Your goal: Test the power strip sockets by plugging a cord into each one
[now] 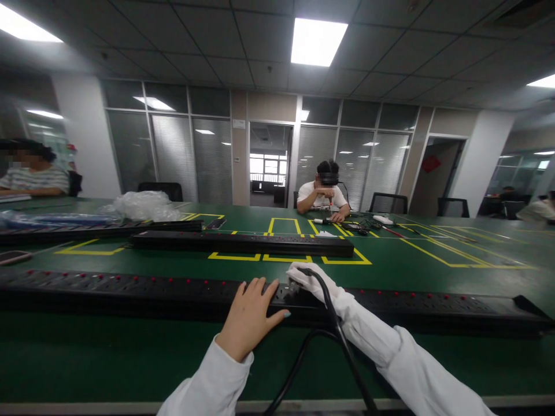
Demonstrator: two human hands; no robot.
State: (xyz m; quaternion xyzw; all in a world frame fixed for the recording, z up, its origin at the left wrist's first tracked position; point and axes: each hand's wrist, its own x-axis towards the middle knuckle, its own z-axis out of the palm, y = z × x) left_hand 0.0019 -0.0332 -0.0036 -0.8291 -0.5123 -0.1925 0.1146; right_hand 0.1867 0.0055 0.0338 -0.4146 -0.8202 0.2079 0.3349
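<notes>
Two hands of yours meet over the long black power strip (pixel 151 294), which lies across the tabletop (pixel 130 358) directly beneath them. Your left hand (pixel 249 318) is bare and spread, fingers resting over the strip, thumb angled toward the other hand. Your right hand (pixel 318 283), in a white glove, seems to pinch a plug (pixel 295 284) just beside your left fingertips; the glove covers most of it, so I cannot tell whether its prongs sit in a socket. A black cable (pixel 350 357) runs over the back of your gloved hand and down toward you. A second black power strip (pixel 243 245) lies beyond your hands, apart from the first. Watch that cable: a snag on your sleeve could drag the plug askew. Loose glove fabric might slip or get caught under the plug. Pushing at a slant could bend the prongs, and if your left hand's hold is too light, the strip may slide or tip
</notes>
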